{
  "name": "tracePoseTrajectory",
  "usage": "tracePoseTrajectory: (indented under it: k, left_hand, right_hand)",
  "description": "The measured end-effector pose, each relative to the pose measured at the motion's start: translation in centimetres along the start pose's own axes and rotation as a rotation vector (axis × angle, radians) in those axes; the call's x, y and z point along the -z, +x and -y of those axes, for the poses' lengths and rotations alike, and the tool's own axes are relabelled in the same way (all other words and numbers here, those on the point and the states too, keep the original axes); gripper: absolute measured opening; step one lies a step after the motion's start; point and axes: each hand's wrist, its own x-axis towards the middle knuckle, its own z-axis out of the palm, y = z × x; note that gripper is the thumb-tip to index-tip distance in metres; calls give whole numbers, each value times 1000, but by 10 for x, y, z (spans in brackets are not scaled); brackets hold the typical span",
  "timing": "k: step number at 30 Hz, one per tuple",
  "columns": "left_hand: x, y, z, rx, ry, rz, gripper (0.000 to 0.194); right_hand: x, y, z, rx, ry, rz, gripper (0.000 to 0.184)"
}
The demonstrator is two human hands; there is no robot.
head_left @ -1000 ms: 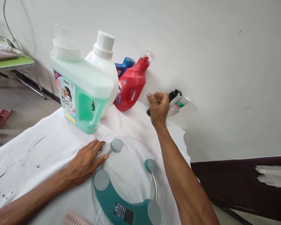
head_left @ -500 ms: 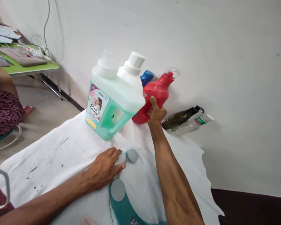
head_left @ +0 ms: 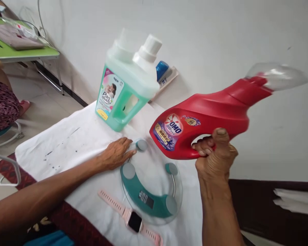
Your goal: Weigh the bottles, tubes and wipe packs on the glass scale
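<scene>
My right hand (head_left: pixel 215 153) grips a red OMO laundry detergent bottle (head_left: pixel 205 116) by its handle, with the fingers through the loop. The bottle is raised and tilted, its clear cap pointing to the upper right. My left hand (head_left: pixel 118 152) lies flat with fingers out, at the left rim of a round glass scale (head_left: pixel 154 177) with a teal base and a lit display reading zeros. Just in front of the scale lies a pink smartwatch (head_left: pixel 135 221). Behind my left hand stands a green Pao dudu detergent jug (head_left: pixel 125 92).
A white bottle (head_left: pixel 147 54) and a blue-capped bottle (head_left: pixel 161 70) stand behind the jug against the wall. White cloth (head_left: pixel 69 136) covers the table. At left are a green table (head_left: pixel 28 53) and a seated person's patterned clothing (head_left: pixel 2 106).
My right hand has reached to the red detergent bottle, taken its handle and lifted it up and to the right. My left hand has stayed by the scale. The whole smartwatch now shows.
</scene>
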Motion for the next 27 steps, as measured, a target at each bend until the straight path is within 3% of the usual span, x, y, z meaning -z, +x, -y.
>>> tracePoseTrajectory:
  k: [4, 8, 20, 23, 27]
  left_hand:
    - [-3, 1, 5, -20, 15, -9, 47]
    - [-4, 2, 7, -16, 13, -14, 48]
    - [0, 4, 7, -24, 49, 6, 46]
    - [2, 5, 6, -20, 46, 3, 46]
    - [4, 5, 3, -15, 42, 0, 46]
  right_hand:
    - [33, -51, 17, -57, -29, 10, 74]
    - [50, -87, 14, -106, -39, -19, 71]
    - [64, -119, -8, -43, -2, 14, 62]
    - [84, -123, -19, 3, -40, -110, 58]
    - [122, -134, -58, -156, -125, -357, 56]
